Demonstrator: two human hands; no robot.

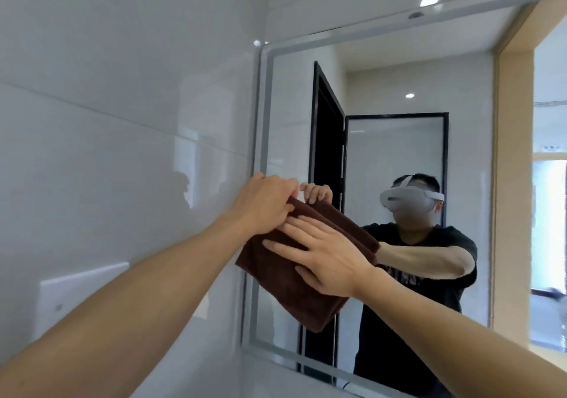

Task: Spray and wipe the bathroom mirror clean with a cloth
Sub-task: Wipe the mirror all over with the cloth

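white tiled wall [107, 139] fills the left half, glossy, with a white rectangular wall plate [82, 290] low down beside the left forearm. left hand [264, 204] reaches up from lower left to the mirror's left edge; its grip is clenched on the top corner of the brown cloth [288, 284], fingers curled over the upper fold and pinching it, knuckles toward the camera. the cloth hangs from that pinch as a folded slab, flat against the glass near the mirror's left border, its lower corner drooping down and to the right. right hand [322, 256] comes in from lower right and lies on the cloth's face just below and right of the left hand; its grip is released, fingers [294, 228] straight and spread, palm pressing the cloth onto the glass, nothing curled round it. the two hands are just beside each other, fingertips of the right nearly under the left's knuckles. mirror [399, 75] has a frosted strip round its rim and rounded upper left corner. in the glass: reflected person in a dark t-shirt wearing a white headset, a black-framed door, a ceiling spot. at far right a pale wooden frame [515, 182] borders the mirror.
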